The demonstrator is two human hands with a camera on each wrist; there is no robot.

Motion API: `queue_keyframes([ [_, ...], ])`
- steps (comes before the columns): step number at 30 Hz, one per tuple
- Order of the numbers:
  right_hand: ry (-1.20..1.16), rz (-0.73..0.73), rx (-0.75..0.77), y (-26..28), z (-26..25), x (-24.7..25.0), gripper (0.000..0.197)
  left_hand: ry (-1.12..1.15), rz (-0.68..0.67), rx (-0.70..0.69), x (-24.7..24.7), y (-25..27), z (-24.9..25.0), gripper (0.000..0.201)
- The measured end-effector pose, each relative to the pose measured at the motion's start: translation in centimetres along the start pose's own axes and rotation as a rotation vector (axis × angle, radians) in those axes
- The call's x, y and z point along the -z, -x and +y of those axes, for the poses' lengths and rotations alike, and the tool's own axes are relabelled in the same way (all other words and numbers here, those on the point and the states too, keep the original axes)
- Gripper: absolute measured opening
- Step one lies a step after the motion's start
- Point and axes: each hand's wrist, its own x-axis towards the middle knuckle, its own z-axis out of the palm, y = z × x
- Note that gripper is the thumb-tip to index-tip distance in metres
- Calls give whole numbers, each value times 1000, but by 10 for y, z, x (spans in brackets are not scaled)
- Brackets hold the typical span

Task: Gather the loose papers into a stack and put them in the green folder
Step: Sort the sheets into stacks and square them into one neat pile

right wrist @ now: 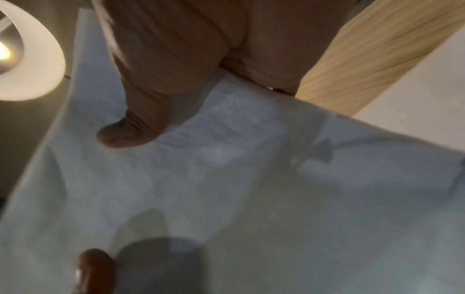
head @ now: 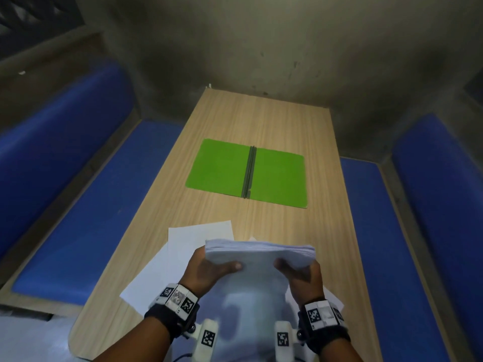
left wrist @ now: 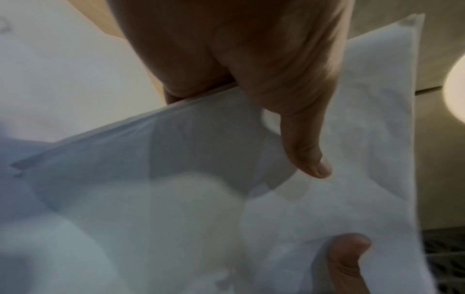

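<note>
A stack of white papers (head: 258,257) is held upright above the near end of the wooden table (head: 274,121). My left hand (head: 209,270) grips its left side, thumb on the near face. My right hand (head: 300,275) grips its right side the same way. In the left wrist view the stack (left wrist: 276,208) fills the frame with my thumb (left wrist: 309,155) pressed on it. The right wrist view shows the stack (right wrist: 251,189) under my thumb (right wrist: 125,135). The green folder (head: 247,172) lies open and flat at mid-table, beyond the stack. Loose white sheets (head: 193,241) lie on the table under my left hand.
Blue padded benches run along the left side (head: 78,205) and the right side (head: 405,244) of the table. A grey wall (head: 261,48) closes the far end. More white sheet corners (head: 332,299) stick out by my right wrist.
</note>
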Motion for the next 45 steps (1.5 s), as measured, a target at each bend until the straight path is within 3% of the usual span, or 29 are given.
queue_keyframes([
  [2, 79, -18, -46, 2, 10, -1, 51, -12, -21, 20, -3, 0, -4, 36],
  [7, 94, 17, -77, -3, 19, 0, 32, -11, -19, 4, -6, -1, -1, 30],
  [12, 128, -10, -248, -2, 40, 4, 65, -57, -28, 21, -9, 0, -8, 30],
  [14, 168, -19, -227, -8, 28, 1, 57, -68, -26, 20, -10, -4, -4, 32],
  [17, 181, -27, -178, -26, -6, -7, 24, 11, 60, 82, -2, -10, 7, 33],
  [20, 190, -69, -114, -42, -41, -23, 30, 12, 118, 83, 15, -12, 9, 38],
  [25, 162, -262, -130, -62, -53, -60, 24, -38, 161, 132, 47, -6, 0, 19],
  [27, 310, -401, -142, -67, -34, -75, 34, -101, 253, 172, 70, 0, -6, 13],
  [32, 1002, -816, -130, -69, 32, -95, 72, -171, 501, 327, 148, 29, -32, 21],
  [34, 1283, -999, -60, -64, 53, -100, 83, -161, 599, 360, 173, 45, -40, 36],
  [36, 1452, -1073, 36, -58, 70, -107, 89, -162, 658, 400, 194, 62, -46, 47],
  [39, 1601, -991, 160, -51, 83, -121, 80, -158, 773, 500, 218, 84, -68, 64],
  [42, 1628, -976, 132, -50, 85, -132, 60, -134, 793, 664, 237, 96, -115, 94],
  [43, 1641, -999, 148, -51, 85, -133, 52, -122, 773, 685, 234, 96, -111, 95],
  [45, 1694, -1032, 223, -55, 83, -133, 37, -103, 771, 670, 221, 93, -87, 79],
])
